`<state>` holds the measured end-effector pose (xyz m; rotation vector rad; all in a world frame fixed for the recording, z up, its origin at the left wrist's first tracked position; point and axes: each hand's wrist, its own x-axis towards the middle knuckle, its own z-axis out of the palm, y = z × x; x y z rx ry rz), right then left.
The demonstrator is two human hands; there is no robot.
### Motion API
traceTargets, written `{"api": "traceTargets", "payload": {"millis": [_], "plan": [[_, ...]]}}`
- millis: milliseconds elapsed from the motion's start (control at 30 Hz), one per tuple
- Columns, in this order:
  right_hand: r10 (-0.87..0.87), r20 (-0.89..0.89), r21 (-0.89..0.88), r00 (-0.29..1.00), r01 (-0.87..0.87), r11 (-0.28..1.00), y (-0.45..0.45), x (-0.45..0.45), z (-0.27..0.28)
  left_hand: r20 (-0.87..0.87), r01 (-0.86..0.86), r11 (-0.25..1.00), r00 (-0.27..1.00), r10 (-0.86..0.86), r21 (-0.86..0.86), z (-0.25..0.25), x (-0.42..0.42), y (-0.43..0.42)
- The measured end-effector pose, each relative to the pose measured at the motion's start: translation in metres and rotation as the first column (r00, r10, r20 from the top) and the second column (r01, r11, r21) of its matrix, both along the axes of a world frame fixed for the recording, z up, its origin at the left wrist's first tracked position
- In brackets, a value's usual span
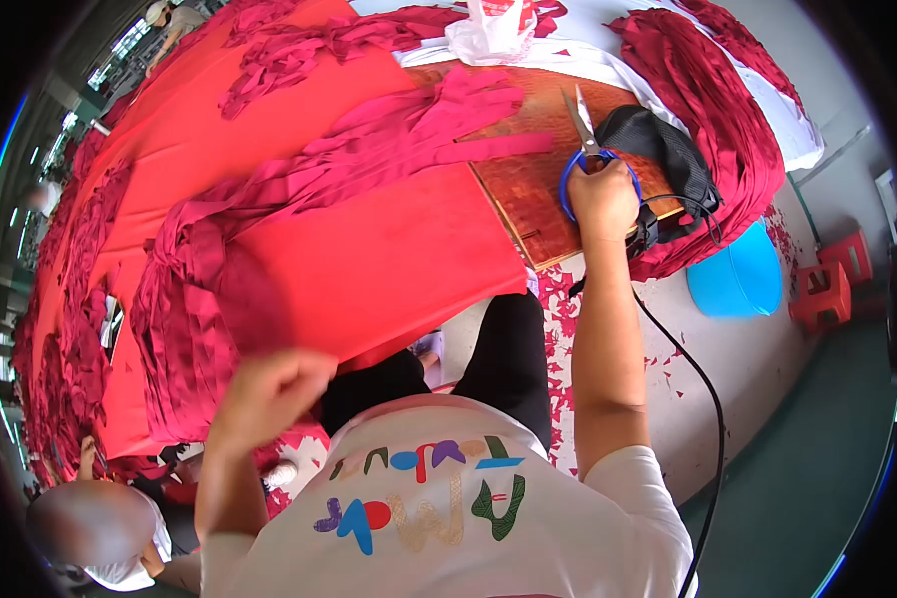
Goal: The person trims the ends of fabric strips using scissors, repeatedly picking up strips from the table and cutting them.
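Blue-handled scissors (588, 143) in right fingers (606, 180)

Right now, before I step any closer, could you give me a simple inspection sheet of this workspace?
Surface: red cloth spread wide, with part of a brown wooden board showing.
Job's things: blue-handled scissors, blades pointing away from the wearer; long crimson strips heaped across the cloth.
Clutter: white plastic bag at the far side; black bag beside the scissors; crimson scraps on the floor.
Hands: right hand grips the scissors; left hand is blurred near the cloth's edge, nothing seen in it.
Cables: black cable hangs beside the right arm.
Surroundings: blue bucket, red stool, co-worker at lower left.
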<state>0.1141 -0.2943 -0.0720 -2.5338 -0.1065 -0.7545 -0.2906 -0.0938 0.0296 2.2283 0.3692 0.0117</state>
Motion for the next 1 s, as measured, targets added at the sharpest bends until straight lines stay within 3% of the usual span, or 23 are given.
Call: {"api": "traceTargets", "payload": {"millis": [100, 167, 267, 333, 367, 433, 467, 533, 600, 667, 700, 733, 767, 800, 867, 933, 967, 1000], "plan": [[0.017, -0.037, 0.174, 0.999, -0.010, 0.985, -0.003, -0.013, 0.013, 0.362, 0.083, 0.995, 0.927, -0.099, 0.060, -0.009, 0.145, 0.000], [0.043, -0.011, 0.271, 0.999, -0.039, 0.962, -0.006, -0.015, 0.013, 0.430, 0.128, 0.921, 0.854, -0.291, 0.368, -0.024, 0.244, 0.001], [0.039, -0.029, 0.272, 0.999, -0.030, 0.962, -0.006, -0.017, 0.014, 0.298, 0.021, 0.809, 0.924, -0.240, 0.588, -0.057, 0.366, -0.007], [0.039, -0.021, 0.309, 0.999, -0.030, 0.951, -0.005, -0.016, 0.014, -0.016, 0.149, 0.757, 0.983, -0.180, 0.636, -0.066, 0.405, -0.015], [0.030, -0.017, 0.313, 0.999, -0.023, 0.950, -0.005, -0.012, 0.009, -0.092, 0.156, 0.728, 0.988, -0.127, 0.668, -0.072, 0.418, -0.017], [0.042, -0.037, 0.359, 0.998, -0.025, 0.933, -0.006, -0.016, 0.019, -0.368, 0.395, 0.727, 0.906, -0.208, 0.562, -0.061, 0.442, -0.011], [0.040, -0.059, 0.367, 0.997, -0.016, 0.930, -0.006, -0.016, 0.020, -0.363, 0.419, 0.758, 0.896, -0.255, 0.500, -0.064, 0.447, -0.007], [0.025, -0.029, 0.360, 0.999, -0.013, 0.933, -0.007, -0.013, 0.014, -0.248, 0.450, 0.874, 0.882, -0.401, 0.185, -0.071, 0.436, 0.007], [0.043, -0.015, 0.382, 0.999, -0.033, 0.924, -0.008, -0.014, 0.016, -0.205, 0.445, 0.887, 0.886, -0.415, 0.126, -0.070, 0.416, 0.009], [0.095, -0.015, 0.407, 0.995, -0.081, 0.910, -0.013, -0.014, 0.014, -0.006, 0.414, 0.888, 0.906, -0.424, -0.200, -0.061, 0.385, 0.003], [0.143, -0.035, 0.432, 0.989, -0.114, 0.894, -0.018, -0.017, 0.017, 0.037, 0.415, 0.870, 0.906, -0.421, -0.265, -0.054, 0.366, -0.002], [0.260, -0.100, 0.558, 0.961, -0.162, 0.814, -0.027, -0.028, 0.030, 0.086, 0.417, 0.848, 0.907, -0.413, -0.327, -0.047, 0.347, -0.006], [0.297, -0.218, 0.572, 0.930, -0.124, 0.811, -0.035, -0.042, 0.045, 0.115, 0.435, 0.810, 0.897, -0.426, -0.393, -0.045, 0.331, -0.007], [0.460, -0.284, 0.724, 0.841, -0.127, 0.678, -0.044, -0.049, 0.038, 0.116, 0.425, 0.804, 0.902, -0.417, -0.416, -0.041, 0.315, -0.011], [0.733, -0.113, 0.933, 0.670, -0.183, 0.311, -0.051, -0.082, 0.040, 0.108, 0.395, 0.776, 0.912, -0.396, -0.491, -0.037, 0.286, -0.019], [0.821, 0.017, 0.986, 0.570, -0.145, 0.080, -0.040, -0.107, 0.040, 0.089, 0.367, 0.765, 0.920, -0.381, -0.529, -0.038, 0.265, -0.032], [0.837, -0.048, 0.991, 0.545, -0.077, 0.107, -0.038, -0.114, 0.038, 0.077, 0.344, 0.757, 0.928, -0.365, -0.555, -0.039, 0.259, -0.036], [0.795, -0.072, 0.977, 0.602, -0.117, 0.177, -0.033, -0.117, 0.032, 0.025, 0.332, 0.753, 0.921, -0.388, -0.568, -0.042, 0.254, -0.037]]}}
